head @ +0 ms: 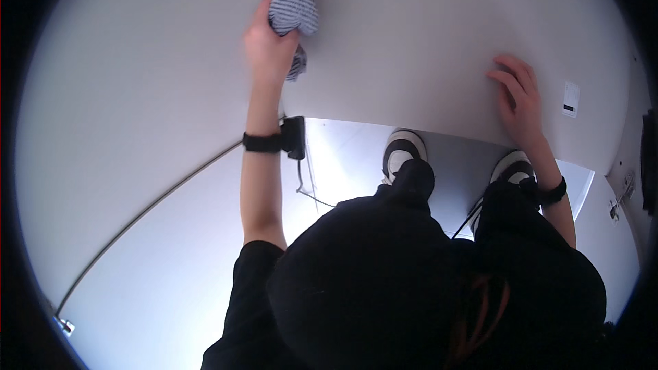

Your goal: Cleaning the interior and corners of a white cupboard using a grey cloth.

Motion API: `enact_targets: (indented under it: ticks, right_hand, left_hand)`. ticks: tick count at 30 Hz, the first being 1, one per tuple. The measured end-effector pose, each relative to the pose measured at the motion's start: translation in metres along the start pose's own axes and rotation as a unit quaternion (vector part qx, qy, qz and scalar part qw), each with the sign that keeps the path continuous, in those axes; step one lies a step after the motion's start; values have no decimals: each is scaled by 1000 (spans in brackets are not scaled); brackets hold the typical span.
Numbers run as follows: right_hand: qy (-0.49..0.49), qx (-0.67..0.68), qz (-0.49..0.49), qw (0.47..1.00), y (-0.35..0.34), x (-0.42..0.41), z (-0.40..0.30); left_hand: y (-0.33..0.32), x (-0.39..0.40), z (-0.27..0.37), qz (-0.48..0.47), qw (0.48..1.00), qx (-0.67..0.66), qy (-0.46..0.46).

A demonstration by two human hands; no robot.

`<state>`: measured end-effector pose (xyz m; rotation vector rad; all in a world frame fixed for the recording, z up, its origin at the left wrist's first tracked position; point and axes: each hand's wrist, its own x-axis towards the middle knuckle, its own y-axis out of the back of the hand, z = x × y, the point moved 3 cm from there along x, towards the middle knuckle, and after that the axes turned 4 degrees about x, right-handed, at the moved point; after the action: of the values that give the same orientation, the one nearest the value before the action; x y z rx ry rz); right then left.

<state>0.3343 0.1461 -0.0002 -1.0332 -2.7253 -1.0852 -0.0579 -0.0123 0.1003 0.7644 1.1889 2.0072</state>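
My left hand (270, 49) grips a bunched cloth with grey and white stripes (292, 2). The cloth lies along the line where a pale panel on the left (144, 51) meets a wide, smooth grey-white panel (401, 46). Part of the cloth hangs below my fingers. Over the right part of that wide panel is my right hand (519, 100), empty, its fingers bent and apart. Whether its fingertips touch the panel, I cannot tell. Beside it, a small white label with print (570, 98) is stuck on the surface.
My shoes (403, 156) stand beyond the panel's near edge. A black device (293, 137) is strapped to my left wrist, with a cable (313, 198) running from it. Metal hinge-like fittings (614, 210) show at the right, and another fitting (67, 327) at lower left.
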Motion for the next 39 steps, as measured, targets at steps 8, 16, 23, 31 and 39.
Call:
enact_targets:
  ticks: [8, 16, 23, 31, 39]
  right_hand:
    - [-4, -16, -3, 1000, 1, -2, 2]
    - [-22, -18, -17, 999, -1, 0, -4]
    - [-6, -31, -17, 999, 0, -1, -5]
    - [-19, -42, -29, 999, -1, -5, -2]
    - [1, -48, -27, 998, -1, -7, 0]
  left_hand:
    - [-47, -47, -24, -86, 995, 57, -3]
    - [-12, -147, -16, -164, 982, 40, 90]
    - [26, -227, 7, -172, 976, 75, 107]
    - [136, -201, 89, -149, 968, 167, 111]
    - [199, -179, 122, 41, 882, 470, 13]
